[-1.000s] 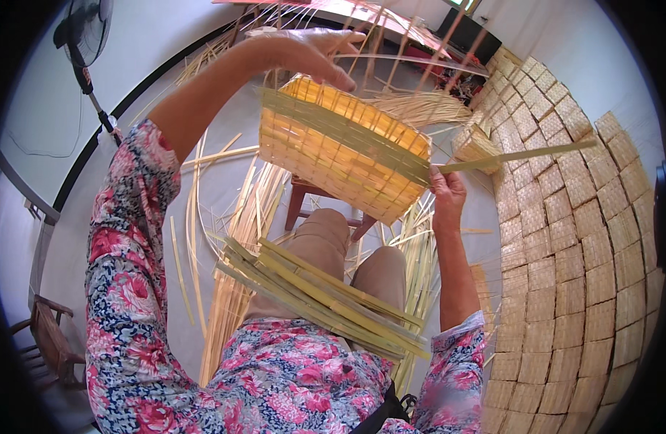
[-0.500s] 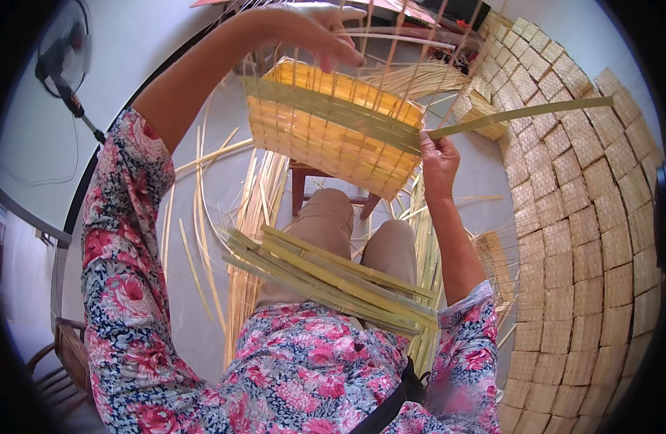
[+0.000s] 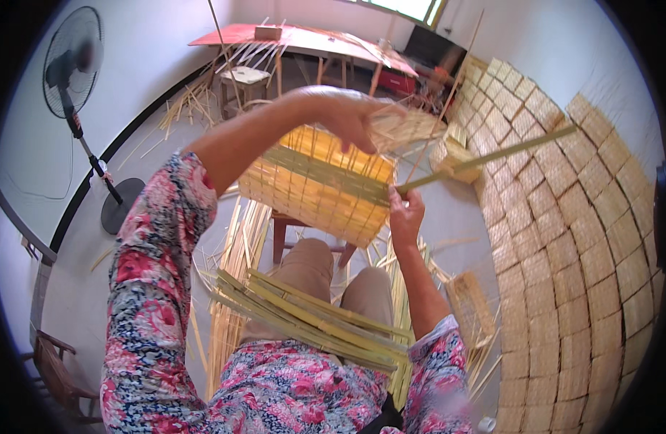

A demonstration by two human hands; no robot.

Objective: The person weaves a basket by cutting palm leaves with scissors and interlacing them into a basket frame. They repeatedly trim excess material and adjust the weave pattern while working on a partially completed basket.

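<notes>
A half-woven yellow bamboo basket (image 3: pixel 315 197) stands tilted in front of my knees, with a green bamboo strip (image 3: pixel 492 159) woven along its upper part. The strip's loose end sticks out to the right. My right hand (image 3: pixel 407 213) pinches this strip at the basket's right corner, thumb uppermost. Over the basket's far rim, my left hand (image 3: pixel 351 121) reaches across among the thin upright stakes. Its fingers are smeared by motion, so its grip does not show. Several spare green bamboo strips (image 3: pixel 311 318) lie across my lap.
Stacked woven baskets (image 3: pixel 564 267) fill the right side. A dark wooden stool (image 3: pixel 279 239) is under the basket. Long bamboo strips (image 3: pixel 235 253) litter the floor. A standing fan (image 3: pixel 74 65) is at left, a red-topped table (image 3: pixel 311 40) at the back.
The view has tipped up, bringing the back table into sight. My left hand has swept right across the stakes, which now look blurred and pushed together. My right hand stays at the corner.
</notes>
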